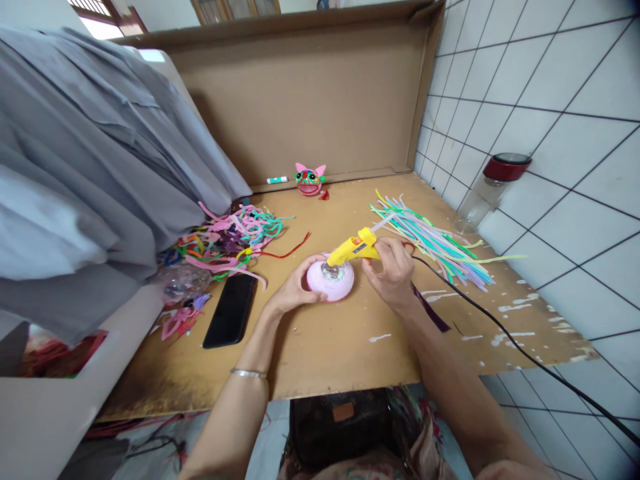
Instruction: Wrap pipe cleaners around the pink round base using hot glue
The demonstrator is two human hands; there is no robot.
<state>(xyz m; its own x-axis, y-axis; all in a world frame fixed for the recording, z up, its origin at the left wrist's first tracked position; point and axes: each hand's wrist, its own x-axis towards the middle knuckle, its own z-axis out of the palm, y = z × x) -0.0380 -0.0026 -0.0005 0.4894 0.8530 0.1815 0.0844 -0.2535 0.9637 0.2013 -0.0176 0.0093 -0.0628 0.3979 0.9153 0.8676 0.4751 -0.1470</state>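
Note:
My left hand [299,287] is closed round the side of a pink round bundle, which looks like a ball wound with ribbon or pipe cleaner [334,291], resting on the table. A clear, shiny middle shows at its top. With my right hand [393,270] I grip a yellow hot glue gun [353,248], its nozzle pointing down at that middle. A glue stick sticks out of the gun's back end, and a black cord [480,307] trails from it to the lower right. Whether the nozzle touches the surface I cannot tell.
Bundled pastel pipe cleaners [435,240] lie at the right, near a clear bottle with a red lid [505,168]. Tangled coloured pipe cleaners [235,233] and a black phone [230,311] are at the left. A colourful animal-faced ornament [309,180] sits against the cardboard [310,100].

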